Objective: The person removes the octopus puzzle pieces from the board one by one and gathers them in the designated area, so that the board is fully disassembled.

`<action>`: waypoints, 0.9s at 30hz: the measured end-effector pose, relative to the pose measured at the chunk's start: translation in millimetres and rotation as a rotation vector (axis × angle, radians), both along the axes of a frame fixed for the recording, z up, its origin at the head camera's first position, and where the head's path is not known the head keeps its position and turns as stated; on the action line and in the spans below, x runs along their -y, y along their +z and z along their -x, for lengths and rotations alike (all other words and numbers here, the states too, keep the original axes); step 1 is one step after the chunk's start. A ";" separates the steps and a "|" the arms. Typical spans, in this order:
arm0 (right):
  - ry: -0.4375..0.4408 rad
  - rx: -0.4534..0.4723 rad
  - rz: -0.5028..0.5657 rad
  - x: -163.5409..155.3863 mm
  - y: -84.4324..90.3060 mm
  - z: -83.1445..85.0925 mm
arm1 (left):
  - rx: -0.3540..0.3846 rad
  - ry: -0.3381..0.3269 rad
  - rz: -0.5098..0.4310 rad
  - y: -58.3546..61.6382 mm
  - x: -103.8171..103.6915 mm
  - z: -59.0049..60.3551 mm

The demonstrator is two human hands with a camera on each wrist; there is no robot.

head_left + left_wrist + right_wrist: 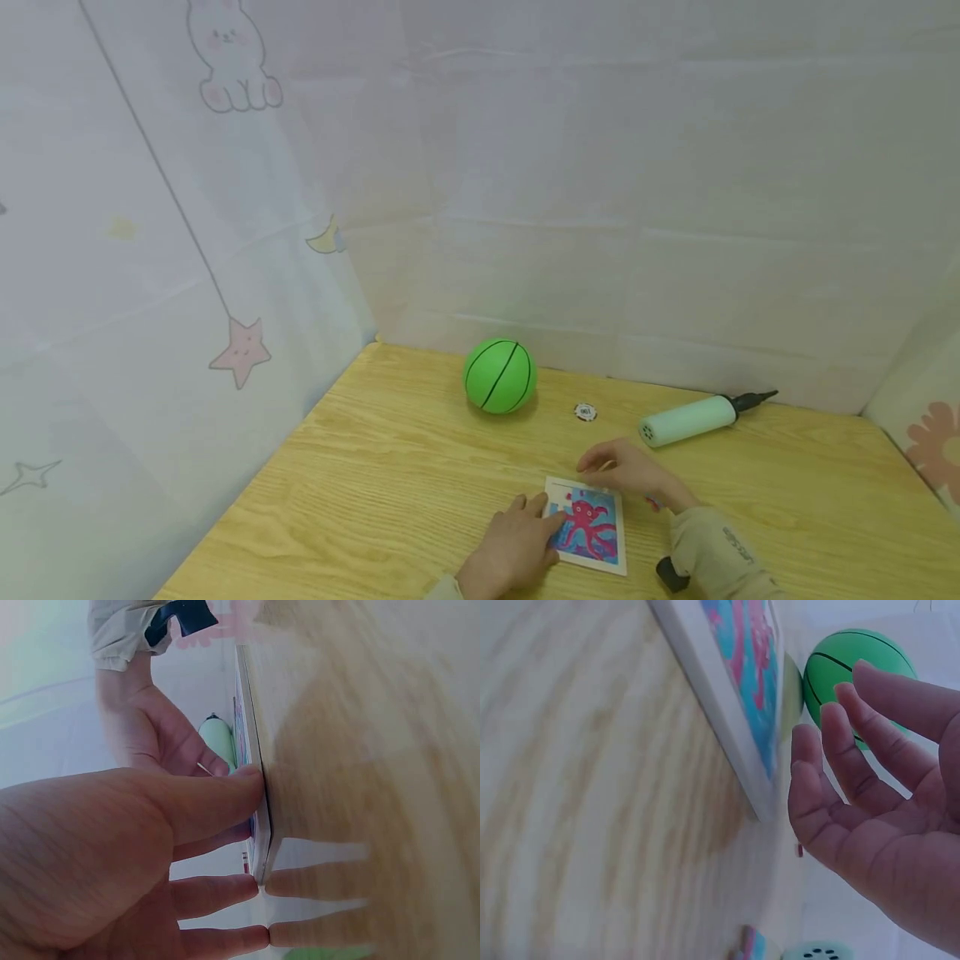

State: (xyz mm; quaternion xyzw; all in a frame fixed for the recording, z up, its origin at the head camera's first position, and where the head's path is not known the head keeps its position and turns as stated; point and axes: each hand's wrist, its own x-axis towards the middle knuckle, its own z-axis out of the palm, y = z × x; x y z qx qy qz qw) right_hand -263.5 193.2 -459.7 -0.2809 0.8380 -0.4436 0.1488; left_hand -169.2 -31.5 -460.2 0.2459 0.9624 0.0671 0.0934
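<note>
A white-framed jigsaw puzzle [590, 533] with a pink octopus on blue lies flat on the table, its upper left part bare white. My left hand [517, 537] rests at the puzzle's left side. In the left wrist view, that thumb touches the frame's edge and the other fingers stretch out along it. Over the puzzle's top right corner hovers my right hand [626, 468], its fingers loosely bent with nothing between them in the right wrist view. A small loose puzzle piece [653, 503], pink and blue, lies under the right wrist, right of the frame.
Toward the back of the wooden table [360, 467] sits a green ball [500, 376] with black lines. To its right are a round chip [585, 412] and a mint hand pump [690, 421] with a black nozzle. Printed cloth walls [525, 183] stand behind and at the sides.
</note>
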 end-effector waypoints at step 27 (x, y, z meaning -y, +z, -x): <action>0.001 0.059 -0.119 22.1 -6.3 -2.1 | -0.019 -0.017 0.004 -0.1 0.9 0.2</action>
